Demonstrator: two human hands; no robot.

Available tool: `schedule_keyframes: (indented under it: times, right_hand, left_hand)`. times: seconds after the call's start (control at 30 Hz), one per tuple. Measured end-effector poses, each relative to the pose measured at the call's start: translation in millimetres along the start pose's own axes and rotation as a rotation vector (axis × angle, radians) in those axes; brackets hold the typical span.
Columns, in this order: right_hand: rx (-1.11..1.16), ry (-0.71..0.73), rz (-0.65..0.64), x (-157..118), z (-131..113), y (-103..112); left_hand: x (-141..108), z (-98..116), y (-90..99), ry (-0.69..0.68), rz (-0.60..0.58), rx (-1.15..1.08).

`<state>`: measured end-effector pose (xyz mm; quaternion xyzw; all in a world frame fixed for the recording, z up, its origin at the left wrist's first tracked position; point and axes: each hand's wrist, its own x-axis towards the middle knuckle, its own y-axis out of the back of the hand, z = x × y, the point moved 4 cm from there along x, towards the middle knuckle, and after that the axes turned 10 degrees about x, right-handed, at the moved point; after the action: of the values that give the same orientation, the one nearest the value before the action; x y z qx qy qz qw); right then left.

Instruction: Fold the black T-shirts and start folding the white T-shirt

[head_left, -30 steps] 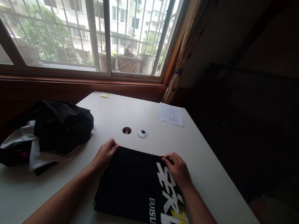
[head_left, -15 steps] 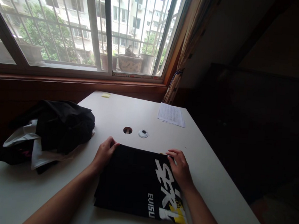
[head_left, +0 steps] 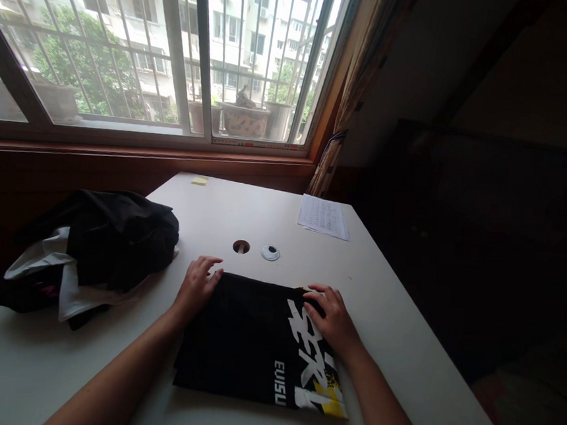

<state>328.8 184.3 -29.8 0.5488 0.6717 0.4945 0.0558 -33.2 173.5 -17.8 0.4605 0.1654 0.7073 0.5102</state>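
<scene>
A folded black cloth (head_left: 242,341) with white lettering and a yellow patch along its right side lies flat on the white table (head_left: 235,201). At its far left corner is my left hand (head_left: 198,288), fingers apart, thumb by the cloth's edge. My right hand (head_left: 331,314) rests at the far right corner over the white lettering, its fingers spread and slightly bent. Neither hand grips the fabric.
A heap of black and white clothes (head_left: 117,237) sits on the table's left. Beyond the cloth are a round hole (head_left: 241,247) and a round cover (head_left: 270,253). Papers (head_left: 323,217) and a yellow note (head_left: 199,181) lie near the far edge, below a barred window.
The folded cloth has shifted slightly left and away from me. My left fingers have opened off its corner, and my right hand has moved a little left with it.
</scene>
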Motion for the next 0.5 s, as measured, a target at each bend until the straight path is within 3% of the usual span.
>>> schedule_keyframes:
  times: [0.13,0.23,0.33,0.5]
  right_hand:
    - [-0.004,-0.002,-0.017,-0.9,-5.0,4.0]
    - [-0.028,0.037,-0.072,-0.7,-21.9,7.0]
    - [-0.041,0.126,-0.221,-0.2,-51.2,-0.8]
    - [-0.035,0.147,-0.491,-2.1,-85.4,-36.4]
  left_hand:
    - [-9.2,27.6,-2.5,-0.424,-0.173,0.178]
    - [-20.4,41.5,-11.2,-0.584,-0.38,0.271]
    - [-25.5,39.4,-19.3,-0.496,-0.474,0.33]
    - [-24.3,21.4,-25.1,-0.309,-0.496,0.362]
